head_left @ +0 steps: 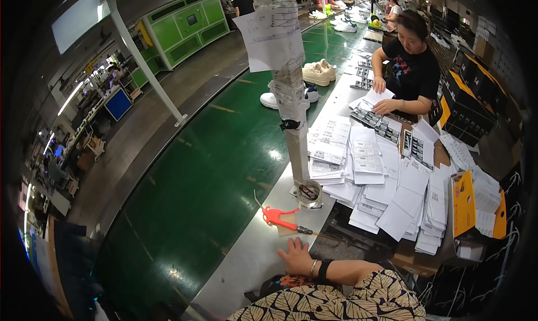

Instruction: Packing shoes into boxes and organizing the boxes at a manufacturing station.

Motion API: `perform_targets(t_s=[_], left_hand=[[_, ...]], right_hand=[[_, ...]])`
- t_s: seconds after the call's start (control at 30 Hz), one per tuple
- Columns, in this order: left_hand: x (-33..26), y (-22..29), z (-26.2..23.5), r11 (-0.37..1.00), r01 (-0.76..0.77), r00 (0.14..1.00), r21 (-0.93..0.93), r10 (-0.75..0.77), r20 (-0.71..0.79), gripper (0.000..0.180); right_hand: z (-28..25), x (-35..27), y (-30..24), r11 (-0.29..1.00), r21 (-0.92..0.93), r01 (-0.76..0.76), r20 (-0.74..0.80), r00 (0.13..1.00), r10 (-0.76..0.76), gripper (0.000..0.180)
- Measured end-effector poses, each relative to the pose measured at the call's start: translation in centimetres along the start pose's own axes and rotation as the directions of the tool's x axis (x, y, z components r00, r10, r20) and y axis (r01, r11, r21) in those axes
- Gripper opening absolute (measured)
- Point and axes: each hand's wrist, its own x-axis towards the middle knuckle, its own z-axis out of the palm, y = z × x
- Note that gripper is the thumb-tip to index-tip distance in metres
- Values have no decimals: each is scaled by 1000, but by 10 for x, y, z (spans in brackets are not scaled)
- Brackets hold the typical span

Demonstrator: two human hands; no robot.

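Note:
My right hand (pixel 297 258) lies palm down on the metal edge (pixel 246 265) of the conveyor bench, its fingers spread and holding nothing. A band and a bracelet circle its wrist, and the arm comes in from a patterned sleeve. Just beyond the fingertips rests a red air blow gun (pixel 276 215) with a thin bent nozzle, its hose coupling (pixel 304 230) pointing toward the right. Part of a brown card (pixel 287 231) shows beneath it. A clear round tub (pixel 309 194) with dark contents stands at the foot of a post. My left hand is out of the picture.
A wrapped post (pixel 294 142) rises from the bench beside the green conveyor belt (pixel 190 209). White paper stacks (pixel 370 170) spread along the right, beside a yellow box (pixel 464 203). Across them, a co-worker (pixel 412 69) handles sheets. Shoes (pixel 318 73) sit farther along the belt.

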Motion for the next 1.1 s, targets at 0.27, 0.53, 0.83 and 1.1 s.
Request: perform_targets(t_s=[0.27,0.53,0.83,1.1], left_hand=[[1,-6,4,1000,6,1000,15,-6,16,63],[-1,-2,1,1000,8,1000,13,-8,6,63],[0,-9,7,999,-20,1000,28,20,-13,64],[0,-5,3,999,-4,1000,43,3,9,63]], right_hand=[[4,1,1,1000,4,-3,-21,1000,4,67],[2,0,0,999,34,3,-20,1000,-2,63],[3,-2,1,1000,21,9,-70,998,-8,62],[1,-1,0,1000,3,9,-51,999,-9,63]])
